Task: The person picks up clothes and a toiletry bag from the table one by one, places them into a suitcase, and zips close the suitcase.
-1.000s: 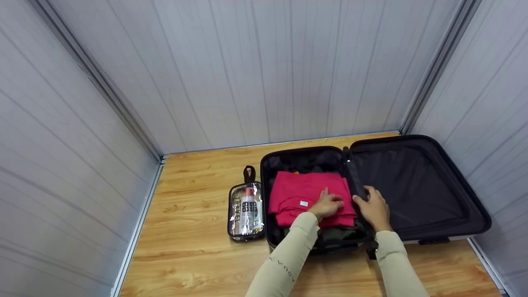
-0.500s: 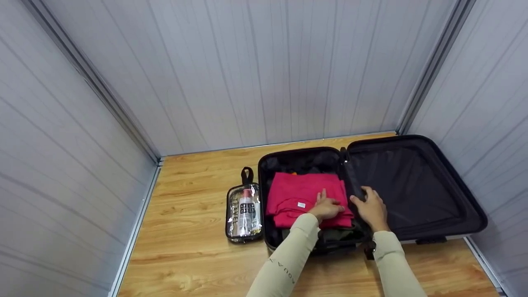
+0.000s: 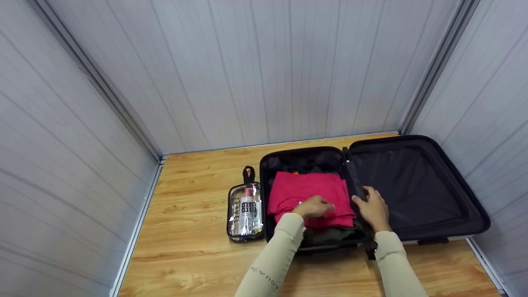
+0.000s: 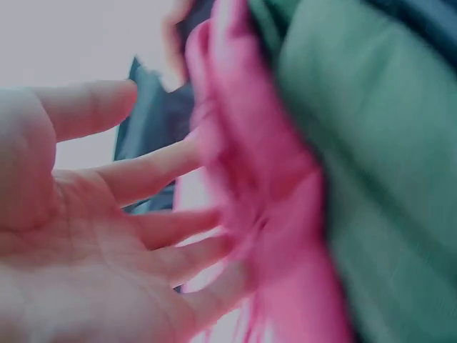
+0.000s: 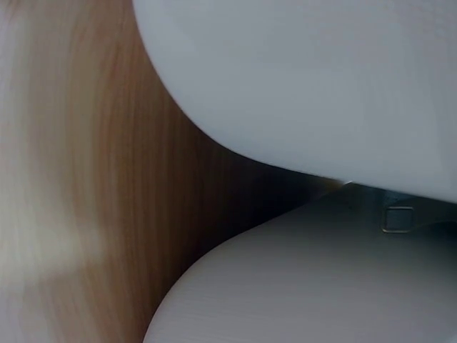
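Note:
An opened suitcase [image 3: 404,185] lies on the floor, its two halves side by side. Folded red-pink clothing [image 3: 309,185] fills the left half, on top of a dark green garment [image 4: 364,128]. My left hand [image 3: 315,207] is over the front of the pink pile; in the left wrist view its fingers [image 4: 153,171] are extended and spread, tips at the pink cloth. At the middle edge between the halves, my right hand [image 3: 373,208] holds the suitcase rim with thumb and fingers. The right wrist view has only the pale outer shells [image 5: 307,86], no hand.
A clear toiletry pouch [image 3: 245,212] with bottles inside lies against the suitcase's left side, its black loop pointing away. The wooden floor [image 3: 189,198] extends to the left. Pale panel walls [image 3: 268,74] stand behind and on both sides, the right one close to the lid.
My left hand has drawn back slightly left over the pink clothing, now covering most of its white label. The right hand has stayed at the rim.

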### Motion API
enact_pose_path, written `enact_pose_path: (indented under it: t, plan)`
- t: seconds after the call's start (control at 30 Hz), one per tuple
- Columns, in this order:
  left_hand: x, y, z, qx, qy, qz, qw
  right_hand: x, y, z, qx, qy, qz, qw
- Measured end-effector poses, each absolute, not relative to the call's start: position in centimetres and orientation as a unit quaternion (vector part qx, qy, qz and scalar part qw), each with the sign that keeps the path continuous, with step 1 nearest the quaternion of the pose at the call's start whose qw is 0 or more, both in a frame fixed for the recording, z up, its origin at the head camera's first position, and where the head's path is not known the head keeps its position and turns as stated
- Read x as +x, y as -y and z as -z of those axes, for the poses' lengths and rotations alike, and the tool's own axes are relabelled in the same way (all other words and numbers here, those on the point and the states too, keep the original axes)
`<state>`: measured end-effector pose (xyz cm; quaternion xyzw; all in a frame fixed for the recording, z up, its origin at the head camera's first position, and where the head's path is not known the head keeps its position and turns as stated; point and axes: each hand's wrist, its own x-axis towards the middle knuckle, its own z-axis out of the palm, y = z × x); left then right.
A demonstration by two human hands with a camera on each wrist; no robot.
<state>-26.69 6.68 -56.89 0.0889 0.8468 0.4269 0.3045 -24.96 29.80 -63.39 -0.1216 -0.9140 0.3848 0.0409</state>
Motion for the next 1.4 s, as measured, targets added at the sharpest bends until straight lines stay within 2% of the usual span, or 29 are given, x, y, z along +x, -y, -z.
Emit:
enact_pose_path:
  t: [0.1, 0.17, 0.3, 0.43, 0.6, 0.73, 0.87, 0.97, 1.17, 1.4]
  plan:
    - [-26.8, -4.6, 56.2, 0.099, -0.841, -0.454, 0.279, -25.0, -29.8, 63.4, -0.122, 0.914, -0.386, 0.037]
    - [-26.8, -3.1, 55.9, 0.101, -0.837, -0.485, 0.235, -24.9, -29.9, 63.4, -0.119, 0.914, -0.386, 0.035]
    - [-27.2, 0.4, 55.9, 0.084, -0.855, -0.506, 0.077, -24.9, -30.1, 63.4, -0.117, 0.915, -0.385, 0.034]
    - [-27.7, 4.3, 56.6, 0.004, -0.855, -0.513, -0.075, -24.8, -30.2, 63.3, -0.119, 0.916, -0.382, 0.036]
    - [-28.0, 8.6, 58.4, -0.095, -0.843, -0.505, -0.158, -24.7, -30.5, 63.3, -0.118, 0.917, -0.380, 0.036]
    - [-27.8, 10.7, 60.7, -0.161, -0.875, -0.433, -0.145, -24.7, -30.6, 63.3, -0.116, 0.916, -0.383, 0.032]
    - [-26.9, 11.6, 63.3, -0.218, -0.895, -0.383, -0.067, -24.5, -30.7, 63.3, -0.116, 0.916, -0.382, 0.034]
    - [-26.4, 11.7, 65.2, -0.233, -0.903, -0.361, -0.029, -24.5, -30.7, 63.4, -0.117, 0.916, -0.381, 0.037]
    - [-26.7, 12.0, 67.6, -0.235, -0.922, -0.305, -0.031, -24.5, -30.8, 63.3, -0.120, 0.915, -0.383, 0.040]
    - [-26.5, 12.2, 68.3, -0.254, -0.919, -0.302, -0.023, -24.4, -30.6, 63.4, -0.123, 0.916, -0.381, 0.041]
